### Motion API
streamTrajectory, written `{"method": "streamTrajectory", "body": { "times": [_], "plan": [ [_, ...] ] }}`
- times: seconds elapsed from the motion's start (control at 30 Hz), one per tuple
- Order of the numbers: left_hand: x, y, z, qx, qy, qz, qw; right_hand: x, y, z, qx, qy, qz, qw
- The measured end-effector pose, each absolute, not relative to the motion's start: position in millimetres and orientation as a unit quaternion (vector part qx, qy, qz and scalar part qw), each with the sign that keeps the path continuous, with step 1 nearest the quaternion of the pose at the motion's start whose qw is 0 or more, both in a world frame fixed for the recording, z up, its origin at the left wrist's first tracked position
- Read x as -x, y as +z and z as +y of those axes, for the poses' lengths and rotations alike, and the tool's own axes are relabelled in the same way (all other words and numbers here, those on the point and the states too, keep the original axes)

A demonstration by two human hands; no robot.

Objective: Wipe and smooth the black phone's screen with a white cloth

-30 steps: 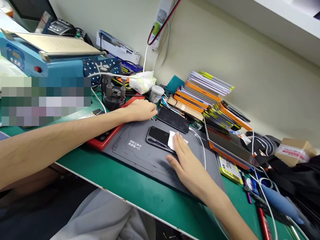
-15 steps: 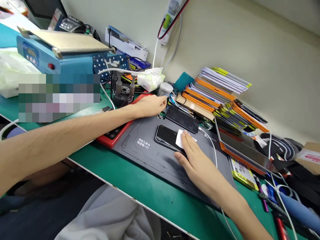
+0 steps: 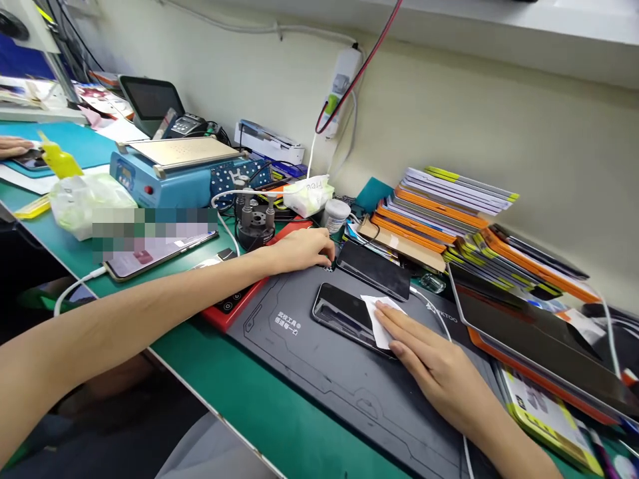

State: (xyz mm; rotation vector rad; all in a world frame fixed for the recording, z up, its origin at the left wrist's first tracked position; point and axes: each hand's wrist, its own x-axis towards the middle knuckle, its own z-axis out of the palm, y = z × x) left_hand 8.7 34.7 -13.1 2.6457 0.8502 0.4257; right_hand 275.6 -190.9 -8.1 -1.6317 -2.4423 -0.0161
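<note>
My right hand (image 3: 424,352) lies with extended fingers on a folded white wipe (image 3: 375,320), pressing it against the right end of a black smartphone (image 3: 344,313). That phone lies screen up on a dark grey work mat (image 3: 299,359). Stretched across to the mat's far left edge, my left hand (image 3: 304,251) has its fingers curled down beside a small round part (image 3: 328,269). Whatever its fingertips hold is hidden. A second black phone (image 3: 373,269) lies just behind the first, with a white cable (image 3: 439,316) at its right end.
A red device (image 3: 234,313) borders the mat. Behind stand a black holder (image 3: 254,226), a white jar (image 3: 335,216) and a tissue pack (image 3: 308,196). Boxes (image 3: 424,213) are stacked right, near a tablet (image 3: 529,332). Another phone (image 3: 160,253) lies left; another person's hand (image 3: 14,146) is far left.
The view has tilted upward. My left hand's fingers have come down from a raised fist to the mat's edge. My right hand still presses the wipe on the phone's right end.
</note>
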Motion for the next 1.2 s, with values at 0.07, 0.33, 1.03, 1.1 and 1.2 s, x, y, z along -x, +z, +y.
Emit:
{"method": "streamTrajectory", "body": {
  "times": [0.07,0.33,1.03,1.1,1.2],
  "plan": [
    [-9,-13,34,-0.931,0.143,0.293,0.163,-273,-7,-195,0.534,-0.041,-0.838,0.104],
    [-8,-17,36,-0.935,0.138,0.281,0.167,-253,-2,-204,0.502,-0.139,-0.848,0.098],
    [-9,-19,36,-0.933,0.147,0.284,0.167,-243,-3,-202,0.493,-0.192,-0.841,0.108],
    [-8,-19,37,-0.933,0.148,0.285,0.163,-242,-2,-201,0.488,-0.199,-0.843,0.107],
    [-8,-18,36,-0.933,0.155,0.285,0.156,-242,-2,-200,0.484,-0.205,-0.845,0.102]
  ]
}}
